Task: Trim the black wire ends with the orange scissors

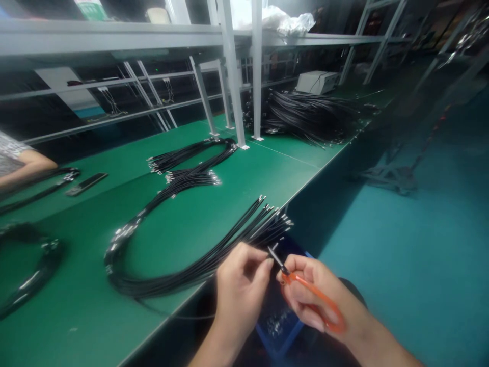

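My left hand (244,285) is closed in a pinch on the end of a thin black cable (191,317), which trails off toward the table edge. In my right hand (311,285) are scissors (315,298) with orange handles, their blades pointing up and left at the tip of the pinched cable. Whether the blades touch the cable I cannot tell. Just beyond my hands, a curved bundle of black cables (153,285) lies on the green table, its silver-tipped ends fanned over the edge. Below my hands sits a blue bin (277,326) with small pale scraps inside.
The green table (191,219) carries more cable bundles (191,168) and a large black cable pile (305,114) at the back. A phone-like dark object (87,184) lies near another person's arm (34,163). Grey posts (233,76) support a shelf (114,38).
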`<action>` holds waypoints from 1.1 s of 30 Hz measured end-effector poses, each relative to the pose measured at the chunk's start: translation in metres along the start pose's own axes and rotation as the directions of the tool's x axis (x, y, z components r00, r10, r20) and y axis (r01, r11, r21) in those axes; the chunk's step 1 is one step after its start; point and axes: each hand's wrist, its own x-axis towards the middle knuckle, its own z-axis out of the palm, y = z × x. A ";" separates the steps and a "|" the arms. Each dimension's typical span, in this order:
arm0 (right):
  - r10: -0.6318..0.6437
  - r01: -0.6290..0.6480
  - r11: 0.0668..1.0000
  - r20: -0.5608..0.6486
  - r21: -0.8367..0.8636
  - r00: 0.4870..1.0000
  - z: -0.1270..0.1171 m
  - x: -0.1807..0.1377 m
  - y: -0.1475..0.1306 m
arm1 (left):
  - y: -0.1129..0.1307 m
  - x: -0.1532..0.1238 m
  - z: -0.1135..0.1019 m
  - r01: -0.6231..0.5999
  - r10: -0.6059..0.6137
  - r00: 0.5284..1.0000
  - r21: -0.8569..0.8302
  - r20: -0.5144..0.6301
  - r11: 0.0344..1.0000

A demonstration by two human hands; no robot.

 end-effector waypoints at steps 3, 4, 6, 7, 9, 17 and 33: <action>0.040 -0.053 0.989 -0.095 -0.137 0.995 -0.001 -0.002 -0.001 | -0.001 0.000 0.000 0.007 -0.007 1.000 -0.004 -0.009 1.000; 0.046 -0.065 0.981 -0.105 -0.185 0.993 -0.002 -0.004 -0.002 | -0.001 0.000 0.000 0.013 -0.013 1.000 -0.007 -0.014 1.000; 0.049 -0.073 0.962 -0.098 -0.262 0.994 -0.003 -0.008 -0.007 | -0.002 0.000 0.000 0.032 -0.032 0.999 -0.016 -0.019 0.999; 0.039 -0.062 0.959 -0.088 -0.276 0.995 -0.004 -0.010 -0.009 | -0.003 0.000 -0.001 0.050 -0.050 0.999 -0.033 -0.013 0.998; -0.003 -0.015 0.967 -0.070 -0.253 0.998 -0.005 -0.013 -0.014 | -0.005 0.001 -0.003 0.125 -0.121 0.992 -0.124 0.041 0.984; -0.104 0.087 0.984 -0.103 -0.159 0.989 -0.009 -0.014 -0.017 | -0.014 0.012 -0.011 0.482 -0.291 0.871 -0.571 0.396 0.665; -0.318 0.294 0.948 -0.286 -0.125 0.904 -0.012 -0.016 -0.030 | -0.020 -0.015 0.019 -0.034 -0.054 0.862 0.163 0.503 0.986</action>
